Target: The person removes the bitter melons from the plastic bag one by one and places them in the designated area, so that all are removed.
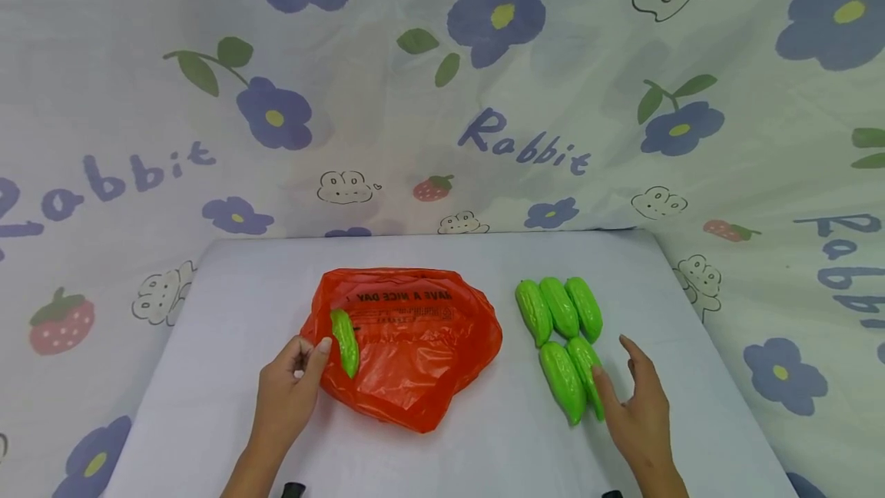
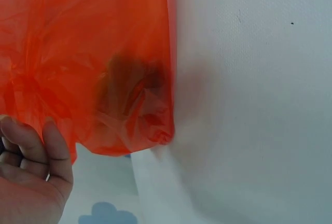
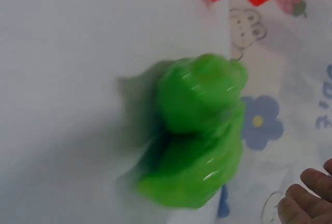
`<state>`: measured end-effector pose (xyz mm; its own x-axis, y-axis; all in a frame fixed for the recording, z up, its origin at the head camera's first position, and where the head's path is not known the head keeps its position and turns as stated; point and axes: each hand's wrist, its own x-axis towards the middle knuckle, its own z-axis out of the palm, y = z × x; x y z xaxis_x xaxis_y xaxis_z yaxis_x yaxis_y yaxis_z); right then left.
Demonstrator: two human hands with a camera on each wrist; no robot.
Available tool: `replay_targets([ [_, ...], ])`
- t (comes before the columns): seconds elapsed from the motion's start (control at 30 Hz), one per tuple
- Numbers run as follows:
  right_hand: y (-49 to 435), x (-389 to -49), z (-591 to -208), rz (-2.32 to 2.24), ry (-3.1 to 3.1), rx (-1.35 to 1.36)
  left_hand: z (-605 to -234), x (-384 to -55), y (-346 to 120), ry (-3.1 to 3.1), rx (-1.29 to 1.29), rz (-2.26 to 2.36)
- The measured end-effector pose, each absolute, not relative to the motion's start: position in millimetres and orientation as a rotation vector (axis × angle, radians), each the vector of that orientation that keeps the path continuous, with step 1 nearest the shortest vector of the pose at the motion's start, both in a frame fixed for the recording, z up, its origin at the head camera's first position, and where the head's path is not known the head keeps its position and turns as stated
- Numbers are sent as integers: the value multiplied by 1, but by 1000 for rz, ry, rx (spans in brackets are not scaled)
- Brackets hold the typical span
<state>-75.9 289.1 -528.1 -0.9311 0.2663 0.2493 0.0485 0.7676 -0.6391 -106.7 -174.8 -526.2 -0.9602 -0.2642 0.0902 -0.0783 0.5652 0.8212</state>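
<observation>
A red plastic bag (image 1: 415,394) with printed lettering stands with its mouth spread wide, left of the table's middle. My left hand (image 1: 289,383) pinches its left rim between thumb and fingers; in the left wrist view the fingertips (image 2: 57,138) meet the red film. Inside the bag, against its left wall, lies one glossy green bitter gourd (image 1: 345,343). Several more green bitter gourds (image 1: 561,383) lie in two rows to the bag's right. Beside the near row is my right hand (image 1: 639,410), fingers spread and holding nothing. The right wrist view shows blurred gourds (image 3: 199,94).
The white table (image 1: 484,452) carries the bag and gourds. A cloth backdrop (image 1: 387,98) with flowers and rabbits rises behind its far edge and at both sides. Two small dark objects (image 1: 293,489) show at the near edge of the head view.
</observation>
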Motion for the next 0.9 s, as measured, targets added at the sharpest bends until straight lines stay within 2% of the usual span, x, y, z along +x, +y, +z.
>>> replay_targets([
  [0.37,248,-105,-501,984,-2498,189,-529,-106,-176,-2575,274,-1389],
  [0.7,198,-122,-477,1070,-2530,487,-531,-106,-173,-2532,280,-1429],
  [0.9,161,-129,-460,1270,-2614,604,-531,-106,-172,-2513,297,-1458],
])
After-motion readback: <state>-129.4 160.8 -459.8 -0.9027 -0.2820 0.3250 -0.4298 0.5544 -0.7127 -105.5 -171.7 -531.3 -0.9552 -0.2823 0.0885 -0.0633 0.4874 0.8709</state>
